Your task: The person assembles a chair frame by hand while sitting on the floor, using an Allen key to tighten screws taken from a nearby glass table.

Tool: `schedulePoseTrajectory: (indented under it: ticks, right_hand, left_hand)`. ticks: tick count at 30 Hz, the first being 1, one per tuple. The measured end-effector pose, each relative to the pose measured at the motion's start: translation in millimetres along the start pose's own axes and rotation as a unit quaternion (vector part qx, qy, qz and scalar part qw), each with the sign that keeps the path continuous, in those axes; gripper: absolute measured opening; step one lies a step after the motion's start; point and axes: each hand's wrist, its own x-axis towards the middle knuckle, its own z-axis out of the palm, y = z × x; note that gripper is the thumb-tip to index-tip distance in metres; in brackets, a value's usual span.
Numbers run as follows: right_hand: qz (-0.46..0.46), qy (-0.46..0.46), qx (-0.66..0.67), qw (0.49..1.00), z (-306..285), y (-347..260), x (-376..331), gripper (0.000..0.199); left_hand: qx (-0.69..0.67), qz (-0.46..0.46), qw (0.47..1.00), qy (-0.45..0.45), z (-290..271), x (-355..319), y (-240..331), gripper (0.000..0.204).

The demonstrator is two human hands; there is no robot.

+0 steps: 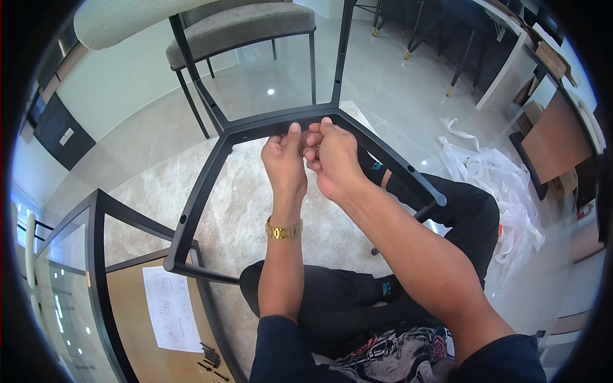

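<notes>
A black metal chair frame (276,124) with several legs lies across my lap, its bent crossbar in front of me. My left hand (282,156) is at the crossbar's near side, fingers curled and thumb pointing up against the bar. Beside it, my right hand (337,153) is closed too, its thumb at the bar's edge and its fingertips almost meeting the left ones. Anything small pinched between the fingers is hidden. Bolt holes show along the frame's arms. A gold watch (284,230) sits on my left wrist.
At lower left, a black-framed table (105,217) holds an instruction sheet (171,309) and several black bolts (209,357). A grey upholstered chair (249,29) stands ahead, with a pale cushioned piece (121,22) near it. Crumpled white plastic wrap (495,198) and cardboard boxes (552,137) lie right.
</notes>
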Motion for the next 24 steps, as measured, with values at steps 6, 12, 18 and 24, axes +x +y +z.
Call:
schedulePoseTrajectory:
  ticks: [6, 12, 18, 24]
  right_hand:
    - [0.051, -0.026, 0.068, 0.996, -1.7, -4.7, 4.0, 0.024]
    - [0.079, -0.050, 0.162, 0.982, -4.3, -0.1, 8.3, 0.024]
    - [0.114, -0.078, 0.158, 0.978, -12.8, -4.3, 3.2, 0.024]
    - [0.068, -0.031, 0.099, 0.992, -4.4, -0.6, -9.6, 0.023]
  left_hand:
    - [-0.010, 0.015, 1.000, 0.007, 1.0, 2.5, -3.5, 0.029]
    - [-0.011, -0.008, 1.000, -0.005, -2.7, 3.8, -2.0, 0.029]
    - [-0.009, -0.027, 0.999, -0.024, 1.2, -2.4, 9.2, 0.029]
    - [-0.021, -0.032, 0.999, -0.007, 3.5, -2.7, 11.4, 0.030]
